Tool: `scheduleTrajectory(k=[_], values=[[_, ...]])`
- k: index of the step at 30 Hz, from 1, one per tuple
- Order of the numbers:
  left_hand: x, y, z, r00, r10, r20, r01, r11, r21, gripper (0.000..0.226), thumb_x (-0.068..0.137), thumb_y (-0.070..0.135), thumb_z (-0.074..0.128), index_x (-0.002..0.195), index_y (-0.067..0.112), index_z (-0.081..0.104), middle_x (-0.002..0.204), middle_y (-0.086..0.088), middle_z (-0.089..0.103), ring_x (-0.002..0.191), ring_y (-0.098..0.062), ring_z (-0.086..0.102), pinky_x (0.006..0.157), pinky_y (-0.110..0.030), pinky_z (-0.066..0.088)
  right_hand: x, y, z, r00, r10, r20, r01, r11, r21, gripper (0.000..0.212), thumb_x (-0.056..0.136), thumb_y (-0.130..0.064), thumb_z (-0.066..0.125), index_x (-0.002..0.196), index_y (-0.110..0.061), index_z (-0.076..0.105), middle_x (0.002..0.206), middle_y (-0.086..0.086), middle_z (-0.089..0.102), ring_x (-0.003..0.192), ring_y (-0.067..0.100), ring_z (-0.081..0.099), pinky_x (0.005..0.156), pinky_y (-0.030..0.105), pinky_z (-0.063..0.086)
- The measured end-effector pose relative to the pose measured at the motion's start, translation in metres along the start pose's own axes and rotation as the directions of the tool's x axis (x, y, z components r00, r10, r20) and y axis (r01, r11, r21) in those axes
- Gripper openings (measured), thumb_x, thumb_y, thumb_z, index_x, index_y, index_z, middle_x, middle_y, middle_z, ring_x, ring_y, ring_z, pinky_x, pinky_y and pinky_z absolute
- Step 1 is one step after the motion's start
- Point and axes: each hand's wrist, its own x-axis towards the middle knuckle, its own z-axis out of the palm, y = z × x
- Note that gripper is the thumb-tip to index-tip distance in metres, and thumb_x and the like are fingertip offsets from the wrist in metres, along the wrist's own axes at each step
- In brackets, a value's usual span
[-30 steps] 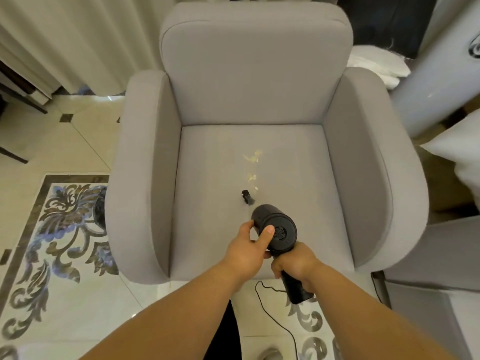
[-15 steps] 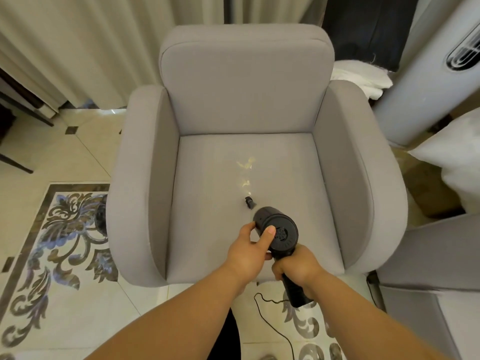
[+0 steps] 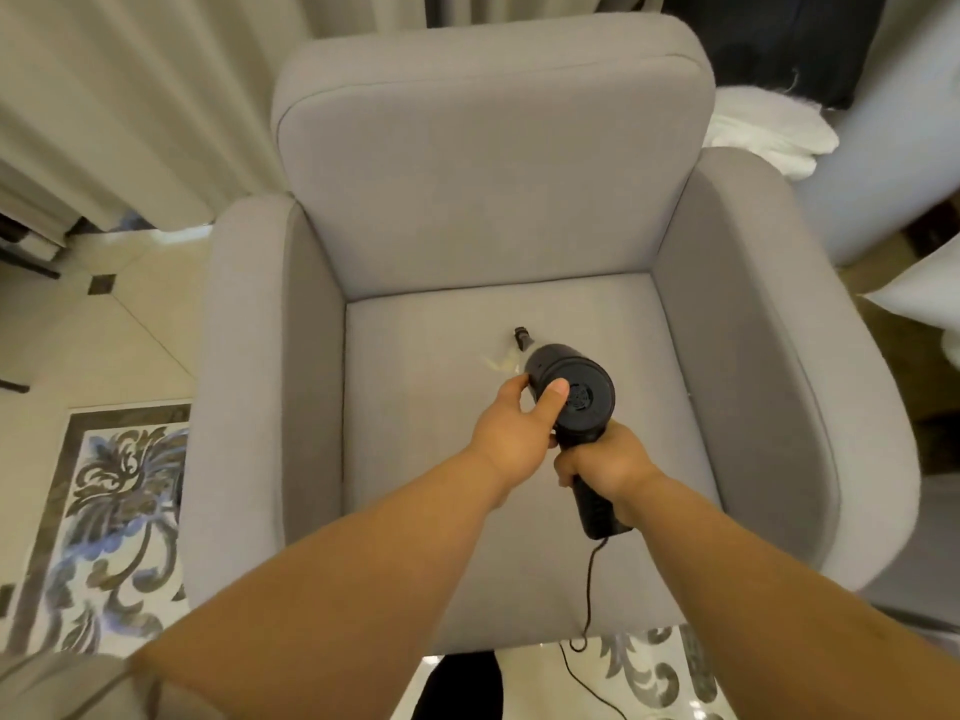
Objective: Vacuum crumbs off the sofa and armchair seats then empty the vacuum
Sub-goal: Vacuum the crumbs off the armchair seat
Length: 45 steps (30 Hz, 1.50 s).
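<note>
Down at 6 o'clock, our right hand wraps the smooth black vacuum handle, left hand cupping its round barrel, thumb on the back. No readable branding. Pale crumbs at 12, on the grey woven armchair seat.

curtains: pale, pleated, behind-left of patterned floor inlay | white folded cloth: far right of curtains | dark fabric: above the cloth | white pillow: below-right of cloth
</note>
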Motion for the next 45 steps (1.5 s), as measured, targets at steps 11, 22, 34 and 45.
scheduleTrajectory(k=[11, 22, 34, 45], values=[[-0.005, -0.015, 0.008, 0.999, -0.042, 0.010, 0.041, 0.995, 0.093, 0.064, 0.091, 0.054, 0.048, 0.143, 0.025, 0.028, 0.122, -0.006, 0.060, 0.088, -0.016, 0.069, 0.085, -0.032, 0.052, -0.005, 0.016, -0.001, 0.989, 0.124, 0.085, -0.123, 0.992, -0.012, 0.039, 0.062, 0.012, 0.068, 0.098, -0.001, 0.068, 0.087, 0.016, 0.065, 0.080, 0.032, 0.058, 0.072, 0.038, 0.053], [-0.096, -0.081, 0.064, 0.997, -0.082, 0.007, 0.081, 0.992, 0.099, 0.065, 0.091, 0.053, 0.048, 0.144, 0.024, 0.025, 0.121, -0.009, 0.062, 0.090, -0.016, 0.068, 0.085, -0.031, 0.052, -0.074, 0.115, -0.011, 0.981, 0.139, 0.138, -0.135, 0.990, -0.040, 0.033, 0.060, 0.013, 0.067, 0.090, -0.002, 0.068, 0.086, 0.015, 0.065, 0.073, 0.028, 0.056, 0.063, 0.031, 0.049], [-0.121, -0.089, 0.071, 0.998, 0.004, -0.063, 0.000, 0.998, 0.062, 0.064, 0.088, 0.057, 0.050, 0.141, 0.027, 0.030, 0.099, -0.003, 0.066, 0.092, -0.016, 0.067, 0.090, -0.034, 0.050, -0.104, 0.121, -0.016, 0.996, 0.010, 0.093, -0.007, 1.000, -0.026, 0.033, 0.061, 0.013, 0.067, 0.090, -0.003, 0.064, 0.077, 0.011, 0.061, 0.071, 0.027, 0.056, 0.065, 0.035, 0.051], [-0.032, -0.032, 0.004, 0.998, 0.012, -0.059, -0.010, 1.000, 0.022, 0.063, 0.089, 0.057, 0.049, 0.142, 0.029, 0.029, 0.106, -0.001, 0.064, 0.092, -0.014, 0.067, 0.083, -0.027, 0.047, -0.025, 0.027, 0.010, 0.999, -0.006, 0.053, 0.006, 1.000, -0.007, 0.039, 0.062, 0.008, 0.069, 0.096, -0.009, 0.065, 0.083, 0.010, 0.064, 0.076, 0.028, 0.057, 0.063, 0.032, 0.048]])
